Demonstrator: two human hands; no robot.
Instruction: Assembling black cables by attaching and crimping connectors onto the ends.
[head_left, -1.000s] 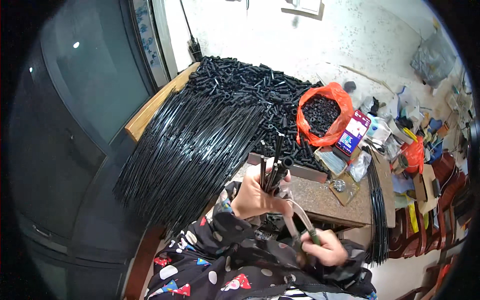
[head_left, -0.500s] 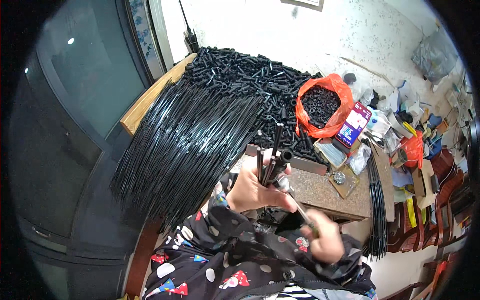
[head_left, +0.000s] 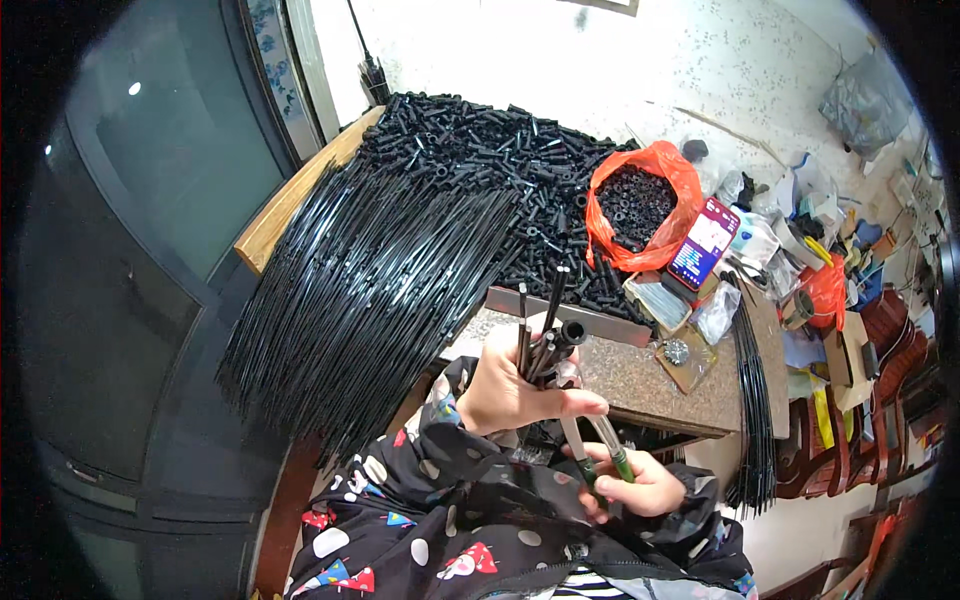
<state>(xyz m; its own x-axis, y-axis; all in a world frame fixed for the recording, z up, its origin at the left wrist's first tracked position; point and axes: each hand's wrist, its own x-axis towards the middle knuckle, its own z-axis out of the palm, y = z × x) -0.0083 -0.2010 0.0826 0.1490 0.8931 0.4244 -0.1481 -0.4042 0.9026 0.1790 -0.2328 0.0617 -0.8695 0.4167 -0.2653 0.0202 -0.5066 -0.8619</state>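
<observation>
My left hand (head_left: 508,388) is closed around several thin black rods (head_left: 556,292) and a short black tube (head_left: 571,334) with a hollow end, all pointing up and away from me. Below it, my right hand (head_left: 648,486) grips a plier-like tool (head_left: 606,434) by its green-tipped handles, which stand apart. The tool's head reaches up beneath the left thumb, so its jaws and whatever they touch are hidden.
Long black rods (head_left: 370,290) lie heaped on the left of the table (head_left: 660,385). Behind them spreads a pile of short black tubes (head_left: 470,140), edged by a metal strip (head_left: 585,322). An orange-red bag (head_left: 680,185), a lit phone (head_left: 703,245) and another rod bundle (head_left: 752,410) are on the right.
My right hand, blurred earlier, now shows sharply and sits slightly lower. The tool's two handles now appear spread apart. My left hand keeps its hold on the rods and tube.
</observation>
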